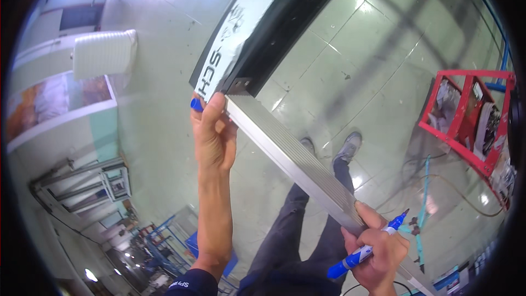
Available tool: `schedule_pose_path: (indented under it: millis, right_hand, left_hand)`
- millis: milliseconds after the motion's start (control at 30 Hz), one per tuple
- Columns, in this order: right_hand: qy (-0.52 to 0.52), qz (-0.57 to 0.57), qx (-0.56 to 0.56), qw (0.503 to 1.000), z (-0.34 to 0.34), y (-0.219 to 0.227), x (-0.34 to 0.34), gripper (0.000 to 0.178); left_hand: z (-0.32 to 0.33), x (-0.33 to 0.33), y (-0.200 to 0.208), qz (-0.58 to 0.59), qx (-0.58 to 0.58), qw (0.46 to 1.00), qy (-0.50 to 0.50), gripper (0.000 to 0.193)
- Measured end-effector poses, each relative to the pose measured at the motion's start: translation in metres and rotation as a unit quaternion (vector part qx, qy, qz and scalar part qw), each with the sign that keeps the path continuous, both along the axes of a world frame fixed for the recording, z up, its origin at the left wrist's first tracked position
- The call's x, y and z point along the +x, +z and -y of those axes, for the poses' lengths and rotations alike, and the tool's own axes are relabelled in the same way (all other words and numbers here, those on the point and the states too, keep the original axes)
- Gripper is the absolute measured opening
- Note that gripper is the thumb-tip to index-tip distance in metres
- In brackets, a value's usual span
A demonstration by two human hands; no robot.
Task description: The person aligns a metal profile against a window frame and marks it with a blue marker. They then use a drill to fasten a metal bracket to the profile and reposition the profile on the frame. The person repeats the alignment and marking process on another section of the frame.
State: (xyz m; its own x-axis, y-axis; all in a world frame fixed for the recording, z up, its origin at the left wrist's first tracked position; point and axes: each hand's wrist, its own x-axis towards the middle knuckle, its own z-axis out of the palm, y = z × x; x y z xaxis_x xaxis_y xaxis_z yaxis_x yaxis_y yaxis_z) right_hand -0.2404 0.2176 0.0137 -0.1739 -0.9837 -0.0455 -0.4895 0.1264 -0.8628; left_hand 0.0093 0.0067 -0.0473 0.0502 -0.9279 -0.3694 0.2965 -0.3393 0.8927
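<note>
A long ribbed aluminium profile [293, 156] runs slantwise from the centre down to the lower right. My left hand [215, 126] grips its upper end, where it meets a dark bar [276, 44] covered partly by white printed film [233, 33]. A small blue marker cap [196, 104] sticks out between the left fingers. In my right hand [378, 249] is a blue marker [353, 261], uncapped, its dark tip pointing up and to the right. The same hand's thumb and fingers also rest against the lower part of the profile, whose far end partly hides behind it.
On the right stands a red metal cart [455, 112] with items inside. A teal hose [425, 203] and a thin cable lie on the tiled floor nearby. Metal frames [82, 186] lean at the left, below a white padded roll [104, 55]. My feet [348, 145] are under the profile.
</note>
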Motion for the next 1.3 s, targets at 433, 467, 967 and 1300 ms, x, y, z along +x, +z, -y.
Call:
schedule_pose_path:
  millis: [433, 467, 967, 1300]
  right_hand:
    - [0.015, 0.058, 0.01, 0.998, -0.01, -0.006, -0.026, 0.024]
    - [0.013, 0.064, 0.011, 0.998, -0.01, -0.006, -0.026, 0.024]
    - [-0.024, 0.086, 0.002, 0.996, -0.015, -0.013, -0.022, 0.02]
    - [-0.032, 0.104, 0.008, 0.994, -0.013, -0.012, -0.023, 0.019]
  left_hand:
    - [0.0, -0.013, 0.025, 0.003, 0.081, 0.996, -0.033, 0.041]
    - [0.001, -0.011, 0.025, 0.001, 0.083, 0.996, -0.044, 0.041]
    - [0.002, -0.01, 0.026, -0.015, 0.103, 0.991, -0.084, 0.039]
    - [0.002, -0.016, 0.031, 0.005, 0.099, 0.99, -0.103, 0.041]
